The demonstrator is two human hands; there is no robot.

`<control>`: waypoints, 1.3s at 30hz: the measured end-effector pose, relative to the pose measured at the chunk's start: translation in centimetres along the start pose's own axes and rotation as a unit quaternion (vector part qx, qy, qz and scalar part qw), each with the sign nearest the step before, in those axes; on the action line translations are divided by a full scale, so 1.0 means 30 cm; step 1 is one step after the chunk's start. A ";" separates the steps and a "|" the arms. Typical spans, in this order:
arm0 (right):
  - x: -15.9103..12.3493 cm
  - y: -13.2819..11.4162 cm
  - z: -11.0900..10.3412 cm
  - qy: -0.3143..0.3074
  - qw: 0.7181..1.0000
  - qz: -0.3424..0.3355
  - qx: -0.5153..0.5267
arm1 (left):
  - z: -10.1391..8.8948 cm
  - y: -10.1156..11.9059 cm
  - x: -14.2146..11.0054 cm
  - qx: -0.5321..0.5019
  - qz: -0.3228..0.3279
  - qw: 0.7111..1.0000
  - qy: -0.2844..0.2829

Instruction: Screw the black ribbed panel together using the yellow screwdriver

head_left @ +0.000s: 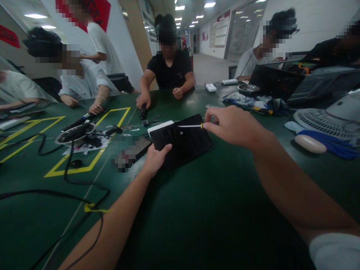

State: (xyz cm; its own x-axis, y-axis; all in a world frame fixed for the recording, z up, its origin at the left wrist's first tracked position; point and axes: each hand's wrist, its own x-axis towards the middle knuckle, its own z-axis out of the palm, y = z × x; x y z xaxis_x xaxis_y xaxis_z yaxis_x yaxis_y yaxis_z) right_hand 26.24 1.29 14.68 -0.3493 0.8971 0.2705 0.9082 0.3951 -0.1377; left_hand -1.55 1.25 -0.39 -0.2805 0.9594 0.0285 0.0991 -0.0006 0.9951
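A black flat tablet-like device (185,141) with a white edge lies on the green table (197,210) in front of me. My left hand (155,158) grips its near left corner, thumb on top. My right hand (232,125) is closed on a thin screwdriver (189,126) with a yellow-and-black handle. Its metal shaft points left, and the tip rests over the device's upper part.
A blurred phone-like object (132,152) lies left of the device. Black cables (67,180) and a round black gadget (75,134) sit inside yellow tape lines. A white fan (329,120), a blue glove (332,144) and open laptops are at right. Several people sit around the table.
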 end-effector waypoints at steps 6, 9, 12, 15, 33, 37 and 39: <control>0.001 0.020 -0.001 -0.008 1.000 -0.013 -0.004 | -0.003 -0.010 0.004 -0.007 -0.006 1.000 -0.002; 0.001 0.023 0.002 -0.015 1.000 -0.025 -0.005 | -0.005 -0.016 0.008 -0.010 -0.008 1.000 -0.006; 0.001 0.020 0.002 -0.014 1.000 -0.018 -0.019 | -0.007 -0.022 0.013 -0.008 -0.001 1.000 -0.012; 0.000 0.015 -0.003 -0.012 1.000 -0.007 -0.023 | -0.008 -0.026 0.015 0.001 0.005 1.000 -0.012; 0.004 0.011 -0.007 -0.011 1.000 0.006 -0.016 | -0.007 -0.022 0.013 -0.001 0.002 1.000 -0.009; 0.004 0.006 -0.006 0.000 1.000 0.009 -0.019 | -0.007 -0.022 0.013 -0.009 0.001 1.000 -0.008; 0.005 0.005 -0.006 0.001 1.000 0.010 -0.021 | -0.009 -0.024 0.014 -0.013 0.000 1.000 -0.010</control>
State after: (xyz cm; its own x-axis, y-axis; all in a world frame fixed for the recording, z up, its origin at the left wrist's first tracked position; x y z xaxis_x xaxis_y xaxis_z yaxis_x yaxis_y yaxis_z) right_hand 26.36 1.45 14.87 -0.3312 0.9042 0.2695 0.9238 0.3689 -0.1025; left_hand -1.99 1.60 -1.06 -0.2615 0.9648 0.0276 0.0738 -0.0085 0.9972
